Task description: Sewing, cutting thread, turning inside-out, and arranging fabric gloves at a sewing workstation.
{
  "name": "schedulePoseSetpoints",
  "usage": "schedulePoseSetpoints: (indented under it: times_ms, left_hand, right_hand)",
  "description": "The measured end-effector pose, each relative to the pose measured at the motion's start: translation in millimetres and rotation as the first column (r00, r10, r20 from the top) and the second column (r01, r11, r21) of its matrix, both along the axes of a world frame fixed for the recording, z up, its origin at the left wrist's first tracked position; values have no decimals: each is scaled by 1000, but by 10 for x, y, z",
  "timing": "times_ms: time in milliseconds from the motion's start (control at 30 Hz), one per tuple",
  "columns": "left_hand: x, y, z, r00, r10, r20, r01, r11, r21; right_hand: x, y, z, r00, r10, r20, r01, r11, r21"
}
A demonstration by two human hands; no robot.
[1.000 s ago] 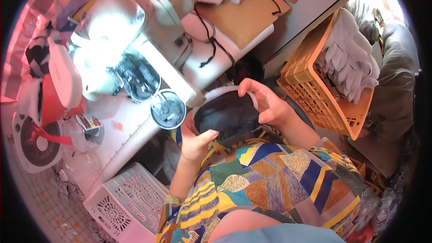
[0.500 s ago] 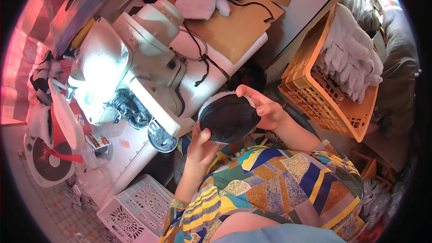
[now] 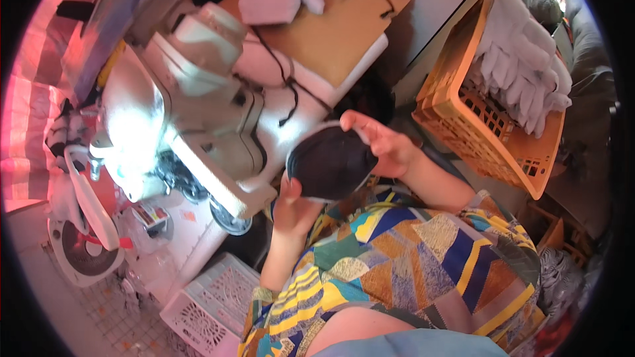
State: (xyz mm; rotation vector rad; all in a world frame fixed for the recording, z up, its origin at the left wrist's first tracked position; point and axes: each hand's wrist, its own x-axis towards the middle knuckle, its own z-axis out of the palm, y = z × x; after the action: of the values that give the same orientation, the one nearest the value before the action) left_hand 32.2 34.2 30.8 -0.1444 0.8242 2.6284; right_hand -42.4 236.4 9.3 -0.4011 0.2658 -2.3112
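Holding dark cloth piece (image 3: 329, 164), flatter than second ago; left hand (image 3: 291, 213) gripping lower-left edge, right hand (image 3: 389, 148) pinching upper-right edge; work apparently continues off sewing machine (image 3: 204, 96).

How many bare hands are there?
2: the left hand, gripping the lower-left edge of a black rounded fabric piece with pale edging, and the right hand, gripping its upper-right edge.

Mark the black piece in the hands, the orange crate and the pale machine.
Black piece (image 3: 331, 162): head view, middle of its dark face.
Orange crate (image 3: 456, 128): head view, lattice side wall.
Pale machine (image 3: 202, 102): head view, its housing.
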Motion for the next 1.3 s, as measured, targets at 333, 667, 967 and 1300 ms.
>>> schedulePoseSetpoints:
  times_ms: [333,667,967,1300]
  left_hand:
    - [73,-39,-104,998,-5,59,0,997,81]
    - [234,-65,-180,991,103,88,-122,961,248]
    - [307,-59,-166,857,377,-352,-489,375,-788]
    - [259,70,-89,432,-438,-788,-777,-625,-79]
  right_hand:
    - [62,-99,-171,995,29,99,-23,998,-67]
    - [127,-183,-86,996,59,67,-59,998,-15]
    - [185,-324,-32,942,-28,-334,191,864,466]
    - [192,-643,6,-220,-34,-975,936,273,-220]
